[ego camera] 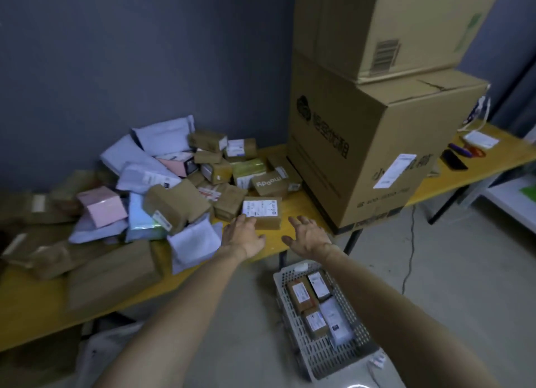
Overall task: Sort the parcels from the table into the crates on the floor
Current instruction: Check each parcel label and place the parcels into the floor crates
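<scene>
Parcels on the surface, crate on the floor

Parcel pile (162, 190) lies left on the surface (293, 213), stacked cartons (374, 121) right; crate (322, 318) sits on the floor before it.

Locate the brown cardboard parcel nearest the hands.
Head view, centre: the parcel lies on the yellow table right of the pile, by the left hand, left of the large cardboard box.

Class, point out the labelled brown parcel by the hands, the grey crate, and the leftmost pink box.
labelled brown parcel (261, 208), head view, on its white label.
grey crate (327, 358), head view, on its near wall.
leftmost pink box (100, 198), head view, on its top face.
</scene>
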